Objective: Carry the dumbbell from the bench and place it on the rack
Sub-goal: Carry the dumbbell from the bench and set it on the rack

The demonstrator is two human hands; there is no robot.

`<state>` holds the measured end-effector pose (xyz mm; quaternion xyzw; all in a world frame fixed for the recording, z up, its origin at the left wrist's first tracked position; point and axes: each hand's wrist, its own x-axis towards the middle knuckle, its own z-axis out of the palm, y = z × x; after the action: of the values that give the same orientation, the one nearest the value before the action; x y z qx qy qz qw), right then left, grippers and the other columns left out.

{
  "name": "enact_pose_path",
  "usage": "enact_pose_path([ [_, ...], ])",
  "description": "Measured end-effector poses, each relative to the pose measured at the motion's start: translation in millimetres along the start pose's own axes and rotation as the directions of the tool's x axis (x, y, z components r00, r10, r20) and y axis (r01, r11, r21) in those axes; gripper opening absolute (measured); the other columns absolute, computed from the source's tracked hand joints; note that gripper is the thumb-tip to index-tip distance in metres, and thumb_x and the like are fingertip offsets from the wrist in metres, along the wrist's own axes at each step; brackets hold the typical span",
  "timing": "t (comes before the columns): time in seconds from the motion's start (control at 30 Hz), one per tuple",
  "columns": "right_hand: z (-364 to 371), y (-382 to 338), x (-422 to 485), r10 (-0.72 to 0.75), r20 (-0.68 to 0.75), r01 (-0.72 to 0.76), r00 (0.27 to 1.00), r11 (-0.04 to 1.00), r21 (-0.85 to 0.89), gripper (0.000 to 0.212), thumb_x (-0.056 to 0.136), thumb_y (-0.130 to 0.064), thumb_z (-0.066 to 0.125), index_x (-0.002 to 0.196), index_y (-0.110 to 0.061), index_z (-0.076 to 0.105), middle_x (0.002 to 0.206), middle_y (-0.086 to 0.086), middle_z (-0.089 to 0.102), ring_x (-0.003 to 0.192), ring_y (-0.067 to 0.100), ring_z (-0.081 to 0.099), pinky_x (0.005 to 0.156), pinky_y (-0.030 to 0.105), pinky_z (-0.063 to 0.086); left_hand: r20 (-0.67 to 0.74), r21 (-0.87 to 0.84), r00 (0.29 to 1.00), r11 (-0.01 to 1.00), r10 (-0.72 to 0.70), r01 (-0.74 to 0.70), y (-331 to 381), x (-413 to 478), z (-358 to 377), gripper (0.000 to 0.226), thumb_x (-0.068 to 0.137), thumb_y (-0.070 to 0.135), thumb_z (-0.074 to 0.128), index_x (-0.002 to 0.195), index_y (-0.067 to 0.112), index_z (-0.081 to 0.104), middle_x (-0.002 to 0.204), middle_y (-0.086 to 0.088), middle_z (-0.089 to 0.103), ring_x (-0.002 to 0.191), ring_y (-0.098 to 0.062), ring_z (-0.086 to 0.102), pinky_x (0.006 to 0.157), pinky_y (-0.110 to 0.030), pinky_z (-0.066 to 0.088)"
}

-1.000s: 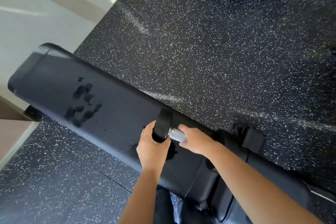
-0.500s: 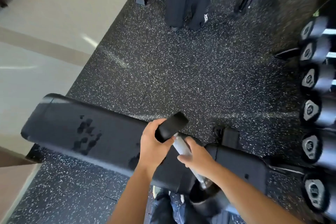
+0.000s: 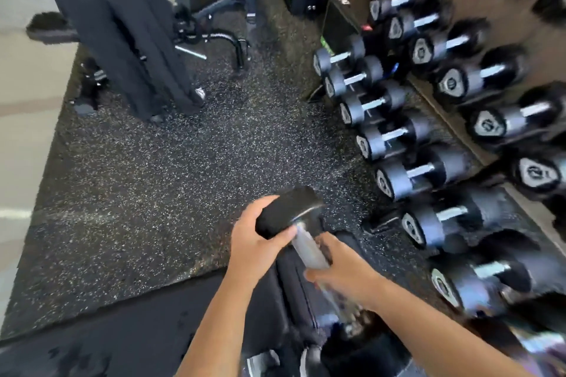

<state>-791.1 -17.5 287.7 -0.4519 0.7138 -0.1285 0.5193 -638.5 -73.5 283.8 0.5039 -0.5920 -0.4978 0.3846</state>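
Observation:
I hold a black dumbbell (image 3: 286, 211) with a silver handle, lifted clear of the black bench (image 3: 128, 327) at the bottom left. My left hand (image 3: 257, 245) cups its upper black head. My right hand (image 3: 343, 269) grips the silver handle below it. The lower head is blurred and mostly hidden behind my right wrist. The dumbbell rack (image 3: 450, 119) runs along the right side, with several black dumbbells in rows on two tiers.
Speckled black rubber floor (image 3: 183, 177) lies between me and the rack. A black machine frame (image 3: 116, 27) stands at the upper left, with bars and gear behind it. Pale floor borders the mat at far left.
My view has swung right and up toward the rack. Both hands lifted the dumbbell off the bench and carried it rightward; the bench has slid to the bottom left.

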Motion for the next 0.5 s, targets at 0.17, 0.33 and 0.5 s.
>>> enact_pose_path([
  [0.17,-43.3,37.2,-51.7,0.085,-0.158,-0.060,0.984,0.986,0.157,0.045,0.073,-0.023,0.068,0.110,-0.022,0.043,0.098,0.003,0.059,0.083,0.019,0.059,0.066,0.033,0.048,0.263,-0.008,0.958,0.993,0.117,-0.119,39.3,5.5,65.8,0.049,0.067,0.006,0.076,0.099,0.036,0.056,0.102,0.008,0.064,0.093,0.003,0.059,0.080,-0.012,0.044],
  [0.33,-82.8,89.6,-101.1,0.201,-0.286,-0.099,0.937,0.937,0.334,0.042,0.074,-0.021,0.067,0.110,-0.023,0.044,0.082,-0.006,0.053,0.062,0.008,0.051,0.047,0.021,0.037,0.424,0.021,0.870,0.957,0.253,-0.288,72.5,-10.5,150.4,0.050,0.066,0.007,0.077,0.096,0.040,0.054,0.100,0.017,0.060,0.091,0.014,0.053,0.076,0.001,0.034],
  [0.5,-137.9,157.7,-154.0,0.289,-0.381,-0.093,0.878,0.884,0.458,0.041,0.074,-0.020,0.067,0.108,-0.024,0.045,0.089,-0.001,0.059,0.067,0.012,0.057,0.054,0.023,0.042,0.460,0.053,0.813,0.903,0.356,-0.426,106.1,-42.3,259.8,0.047,0.064,0.010,0.078,0.108,0.017,0.062,0.104,0.000,0.061,0.097,-0.008,0.055,0.084,-0.003,0.034],
])
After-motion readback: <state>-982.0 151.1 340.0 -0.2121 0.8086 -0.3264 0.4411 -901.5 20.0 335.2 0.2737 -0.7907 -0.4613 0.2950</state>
